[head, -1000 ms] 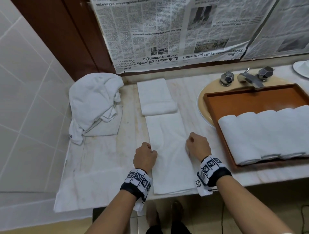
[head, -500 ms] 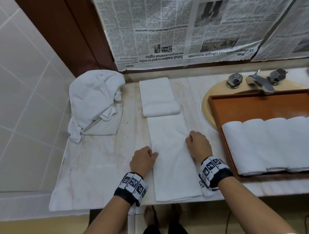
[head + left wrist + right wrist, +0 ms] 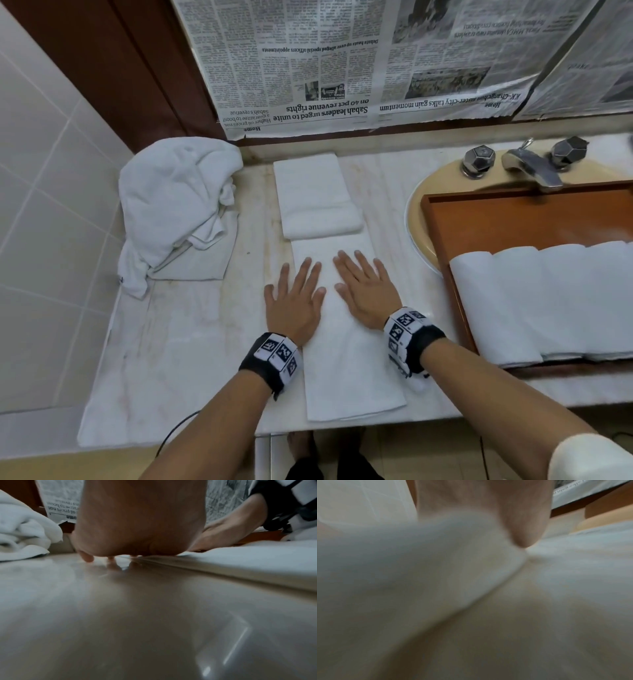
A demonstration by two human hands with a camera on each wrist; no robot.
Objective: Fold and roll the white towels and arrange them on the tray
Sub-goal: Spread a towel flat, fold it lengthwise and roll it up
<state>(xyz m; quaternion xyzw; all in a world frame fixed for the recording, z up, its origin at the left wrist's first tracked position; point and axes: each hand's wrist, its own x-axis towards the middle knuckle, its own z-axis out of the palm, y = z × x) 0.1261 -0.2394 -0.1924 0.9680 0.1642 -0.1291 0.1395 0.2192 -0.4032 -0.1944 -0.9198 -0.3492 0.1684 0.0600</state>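
A white towel folded into a long strip (image 3: 346, 359) lies on the marble counter, running from the front edge toward the wall. My left hand (image 3: 296, 291) lies flat with spread fingers on the strip's left edge, partly on the counter. My right hand (image 3: 364, 286) presses flat on the strip's right half. Beyond the strip sits a folded white towel (image 3: 318, 195). A brown wooden tray (image 3: 513, 219) over the sink holds several rolled white towels (image 3: 548, 301). The left wrist view shows my left hand (image 3: 137, 520) above the counter and the towel strip (image 3: 248, 561); the right wrist view is blurred white cloth.
A crumpled heap of white towels (image 3: 174, 205) sits at the counter's back left against the tiled wall. The faucet (image 3: 531, 168) and two knobs stand behind the tray. Newspaper (image 3: 342, 61) covers the mirror wall. The counter's front edge (image 3: 239, 435) is near my wrists.
Both hands were fists at the strip's two edges; they have uncurled, slid forward and inward, and now lie flat on the towel.
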